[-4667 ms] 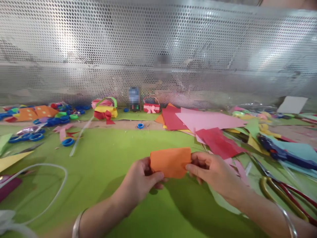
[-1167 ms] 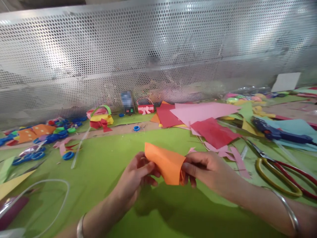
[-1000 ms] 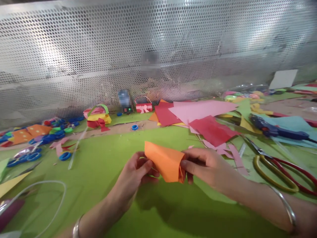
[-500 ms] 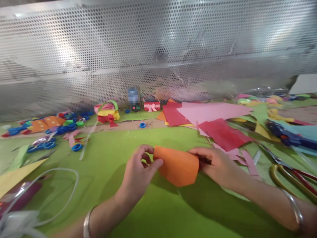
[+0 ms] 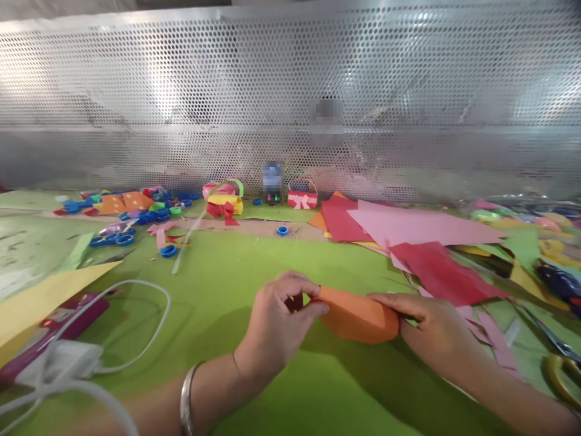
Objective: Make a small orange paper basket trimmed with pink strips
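Observation:
A curved piece of orange paper [image 5: 358, 316] is held just above the green work surface [image 5: 245, 257], between both hands. My left hand [image 5: 279, 321] pinches its left end between thumb and fingers. At the other end, my right hand [image 5: 431, 324] grips the paper, fingers along the upper edge and thumb below. The paper bends into a shallow curve, and its underside is hidden from view.
Scissors [image 5: 560, 363], a red sheet [image 5: 445, 272] and a pink sheet [image 5: 422, 224] lie right. Small paper baskets [image 5: 224, 206] stand at the back before a perforated metal panel [image 5: 227, 109]. A white cable [image 5: 167, 312] and plug [image 5: 72, 363] lie left.
The orange paper has tipped so that its face looks narrower and more curved. The view has swung left, so everything appears further right. Both hands keep hold of the paper.

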A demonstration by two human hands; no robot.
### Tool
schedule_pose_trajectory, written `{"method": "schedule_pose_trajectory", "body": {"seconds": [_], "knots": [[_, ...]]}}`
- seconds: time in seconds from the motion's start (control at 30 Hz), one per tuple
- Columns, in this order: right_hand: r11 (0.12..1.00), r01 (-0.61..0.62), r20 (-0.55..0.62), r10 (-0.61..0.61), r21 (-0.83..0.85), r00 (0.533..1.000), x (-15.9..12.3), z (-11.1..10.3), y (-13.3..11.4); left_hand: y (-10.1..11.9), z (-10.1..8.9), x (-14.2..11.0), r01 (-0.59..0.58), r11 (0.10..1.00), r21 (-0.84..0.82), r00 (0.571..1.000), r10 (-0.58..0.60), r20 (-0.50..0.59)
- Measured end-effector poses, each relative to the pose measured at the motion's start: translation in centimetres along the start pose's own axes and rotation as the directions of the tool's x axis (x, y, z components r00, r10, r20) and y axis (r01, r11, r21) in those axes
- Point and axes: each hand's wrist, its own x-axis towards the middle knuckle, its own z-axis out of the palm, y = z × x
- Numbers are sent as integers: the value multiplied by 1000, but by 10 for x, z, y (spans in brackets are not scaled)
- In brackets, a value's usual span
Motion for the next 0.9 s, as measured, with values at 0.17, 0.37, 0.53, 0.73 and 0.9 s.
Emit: {"method": "schedule_pose_trajectory", "body": {"seconds": [0.17, 0.37, 0.53, 0.73, 0.9], "knots": [[999, -27, 31, 26, 31, 999, 2, -3, -7, 1, 1, 0, 61, 997, -40, 998, -62, -20], [997, -53, 15, 53, 50, 999, 5, -6, -11, 0, 1, -1, 34, 999, -34, 999, -33, 29], [994, -87, 33, 85, 70, 996, 6, -9, -14, -1, -1, -1, -85, 993, 87, 996, 82, 38], [990, -85, 69, 78, 110, 995, 6, -11, -16, 0, -2, 0, -118, 980, 160, 992, 107, 74], [980, -108, 135, 86, 166, 987, 8, -13, -18, 2, -3, 1, -111, 967, 228, 993, 97, 74]]}}
